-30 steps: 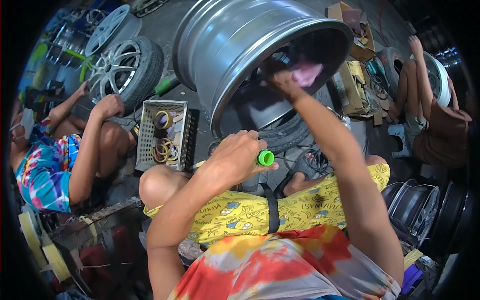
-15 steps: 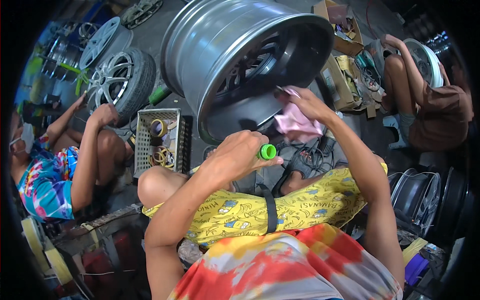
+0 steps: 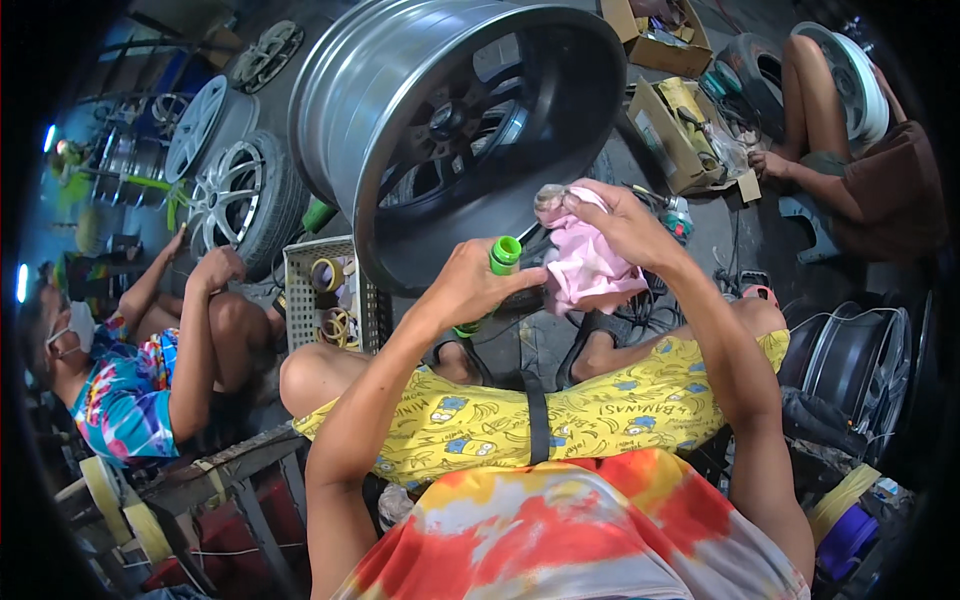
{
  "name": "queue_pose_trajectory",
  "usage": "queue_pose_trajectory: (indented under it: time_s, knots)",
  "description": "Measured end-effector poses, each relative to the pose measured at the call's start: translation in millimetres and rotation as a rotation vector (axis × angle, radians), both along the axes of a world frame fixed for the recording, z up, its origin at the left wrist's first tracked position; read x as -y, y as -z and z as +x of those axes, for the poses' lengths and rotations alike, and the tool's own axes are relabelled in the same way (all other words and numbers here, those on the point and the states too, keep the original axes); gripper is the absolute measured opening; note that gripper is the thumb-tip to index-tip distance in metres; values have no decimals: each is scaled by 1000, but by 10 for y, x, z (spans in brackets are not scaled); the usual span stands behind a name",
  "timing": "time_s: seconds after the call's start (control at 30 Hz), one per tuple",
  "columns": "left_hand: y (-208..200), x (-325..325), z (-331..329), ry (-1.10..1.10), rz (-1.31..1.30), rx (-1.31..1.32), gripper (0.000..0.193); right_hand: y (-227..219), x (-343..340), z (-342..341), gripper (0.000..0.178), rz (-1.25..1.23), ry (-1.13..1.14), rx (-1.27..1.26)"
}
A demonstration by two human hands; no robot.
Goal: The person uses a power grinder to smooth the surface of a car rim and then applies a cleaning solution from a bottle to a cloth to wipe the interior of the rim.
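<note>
My left hand point(image 3: 460, 287) is wrapped round a green bottle point(image 3: 505, 252), whose uncapped mouth points up; its lower part shows below my fingers. A crumpled pink cloth point(image 3: 592, 262) is gripped in my right hand point(image 3: 618, 222), with a grey-stained wad pinched up at its top. Both hands are close together above my lap, the cloth just right of the bottle mouth. Beyond them a large grey metal wheel rim point(image 3: 345, 120) lies tilted, its hollow side facing me. Neither hand touches the rim.
A perforated crate point(image 3: 305, 268) with tape rolls stands left of the rim. Cardboard boxes point(image 3: 665, 140) of tools lie at the right. One person point(image 3: 130, 385) sits at left near a tyred wheel point(image 3: 265, 190); another point(image 3: 890, 190) sits at right by a pale rim. More rims point(image 3: 840, 355) stand lower right.
My right hand has drawn the cloth back from the rim's inside toward the bottle. The bottle has risen slightly and moved left. My view has shifted; the rim appears further left.
</note>
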State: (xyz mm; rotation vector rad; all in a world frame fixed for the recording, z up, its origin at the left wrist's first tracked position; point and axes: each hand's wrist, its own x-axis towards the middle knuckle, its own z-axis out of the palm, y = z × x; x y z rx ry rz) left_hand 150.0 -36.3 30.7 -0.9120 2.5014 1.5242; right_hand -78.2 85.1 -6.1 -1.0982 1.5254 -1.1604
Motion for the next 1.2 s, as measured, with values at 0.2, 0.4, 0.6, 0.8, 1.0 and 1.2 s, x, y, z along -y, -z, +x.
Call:
queue_pose_trajectory:
  time_s: [0.2, 0.4, 0.6, 0.8, 1.0, 1.2]
  knots:
    - [223, 76, 61, 101, -76, -28, 35, -205, -29, 67, 31, -4, -7, 271]
    - [245, 90, 45, 51, -55, 82, 42, -184, -52, 178, 29, -60, -34, 212]
    - [284, 62, 25, 70, -35, 58, 53, -212, -62, 421, 29, -246, -116, -199]
    - [300, 23, 84, 107, -27, 91, 56, -142, -21, 573, 35, -302, -134, -363]
    - [289, -43, 62, 213, 5, 16, 55, -213, -73, 568, 39, -339, -159, -422]
    - [23, -63, -26, 186, 47, 19, 57, -399, -83, 341, 30, -351, -48, -390]
